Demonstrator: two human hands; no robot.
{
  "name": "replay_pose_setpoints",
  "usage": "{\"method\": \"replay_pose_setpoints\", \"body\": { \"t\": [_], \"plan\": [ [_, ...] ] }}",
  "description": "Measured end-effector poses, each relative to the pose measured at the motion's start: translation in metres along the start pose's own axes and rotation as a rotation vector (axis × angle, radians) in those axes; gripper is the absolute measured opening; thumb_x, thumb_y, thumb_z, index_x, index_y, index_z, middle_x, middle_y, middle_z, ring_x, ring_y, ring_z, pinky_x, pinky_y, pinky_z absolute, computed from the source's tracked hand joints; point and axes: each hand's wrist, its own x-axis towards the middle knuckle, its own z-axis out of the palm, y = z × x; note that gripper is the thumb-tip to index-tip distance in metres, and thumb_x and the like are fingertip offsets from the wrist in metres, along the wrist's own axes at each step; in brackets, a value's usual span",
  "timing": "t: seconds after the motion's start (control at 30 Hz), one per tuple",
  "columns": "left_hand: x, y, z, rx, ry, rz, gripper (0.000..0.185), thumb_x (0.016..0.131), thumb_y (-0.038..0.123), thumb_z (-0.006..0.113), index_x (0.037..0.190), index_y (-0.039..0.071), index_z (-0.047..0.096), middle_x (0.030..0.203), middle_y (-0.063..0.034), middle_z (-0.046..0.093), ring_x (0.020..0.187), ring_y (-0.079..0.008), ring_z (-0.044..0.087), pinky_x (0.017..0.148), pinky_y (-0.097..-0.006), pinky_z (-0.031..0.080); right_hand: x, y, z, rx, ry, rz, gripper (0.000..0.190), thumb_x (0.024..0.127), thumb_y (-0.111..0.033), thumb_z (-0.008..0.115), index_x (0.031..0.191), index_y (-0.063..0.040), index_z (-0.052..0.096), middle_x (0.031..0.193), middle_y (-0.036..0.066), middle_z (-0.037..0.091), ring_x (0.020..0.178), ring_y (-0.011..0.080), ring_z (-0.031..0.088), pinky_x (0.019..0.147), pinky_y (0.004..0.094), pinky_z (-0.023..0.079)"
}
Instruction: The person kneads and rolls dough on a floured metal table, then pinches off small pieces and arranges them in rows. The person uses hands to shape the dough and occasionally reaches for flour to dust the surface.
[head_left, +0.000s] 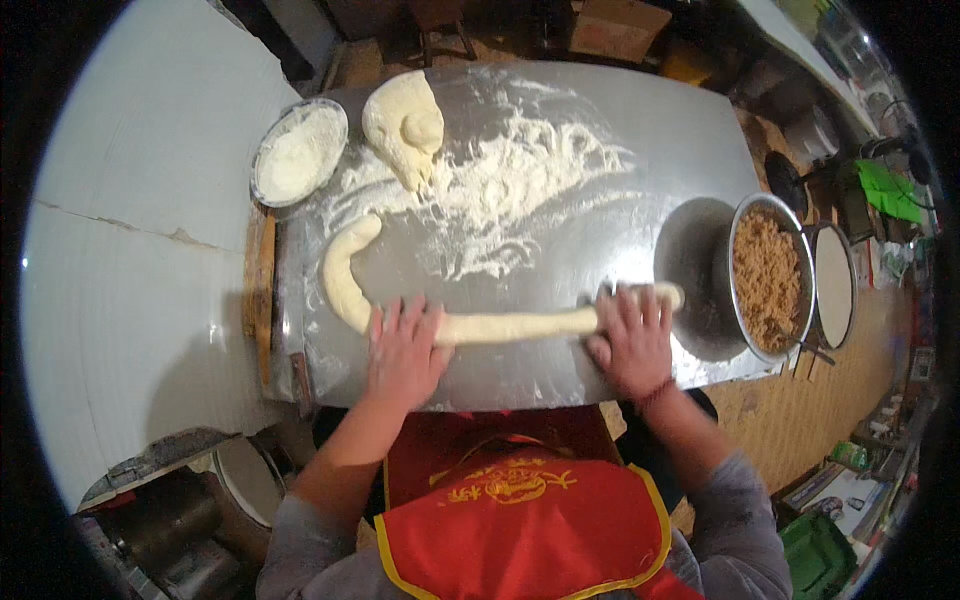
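A long rope of dough (517, 326) lies across the near half of the metal table (690, 112). Its left end curls up and away from me, while the right part runs nearly straight. My left hand (406, 349) rests flat on the rope near the bend, fingers spread. Toward the other end, my right hand (636, 337) presses on it with the palm down, and the tip of the rope shows past my fingers. Neither hand's fingers wrap around the dough. Beyond the rope sits a larger lump of dough (397, 120) with a small round piece on top.
Loose flour (525, 165) covers the table's middle. A bowl of flour (300, 154) stands at the far left corner. On the right edge is a metal bowl (739, 300) of brown crumbly filling (766, 274) with a utensil in it. A white wall (135, 187) borders the left side.
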Motion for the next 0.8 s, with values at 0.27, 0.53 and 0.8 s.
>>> {"method": "replay_pose_setpoints", "body": {
  "t": [0.27,0.53,0.8],
  "plan": [
    [0.101,0.071,-0.029,0.014,-0.066,-0.036,0.065,0.101,0.047,0.050,0.155,0.012,0.038,0.164,-0.0114,0.030,0.152,-0.0346,0.023,0.123,-0.0584,0.013,0.118,0.059,0.025,0.112,0.019,0.247,0.051,0.098,-0.045,0.049,0.138,-0.014,0.055,0.144,0.012,0.053,0.135,0.0375,0.045,0.114,0.0637,0.029],
    [-0.033,0.016,0.017,-0.155,0.138,0.251,0.070,0.087,0.039,0.070,0.145,0.008,0.048,0.148,-0.0197,0.044,0.140,-0.0435,0.037,0.114,-0.0641,0.025,-0.045,0.033,0.015,0.033,0.006,0.027,0.065,0.087,-0.046,0.062,0.144,-0.017,0.052,0.151,0.014,0.044,0.137,0.0448,0.039,0.114,0.0672,0.024],
    [0.107,-0.105,-0.052,-0.015,0.148,-0.588,0.051,0.097,0.023,0.056,0.142,0.002,0.047,0.135,-0.0223,0.057,0.124,-0.0403,0.056,0.106,-0.0472,0.045,0.110,0.039,0.008,0.169,-0.025,0.303,0.050,0.091,-0.035,0.064,0.136,-0.013,0.058,0.145,0.013,0.053,0.132,0.0362,0.050,0.110,0.0530,0.038]
  ]
}}
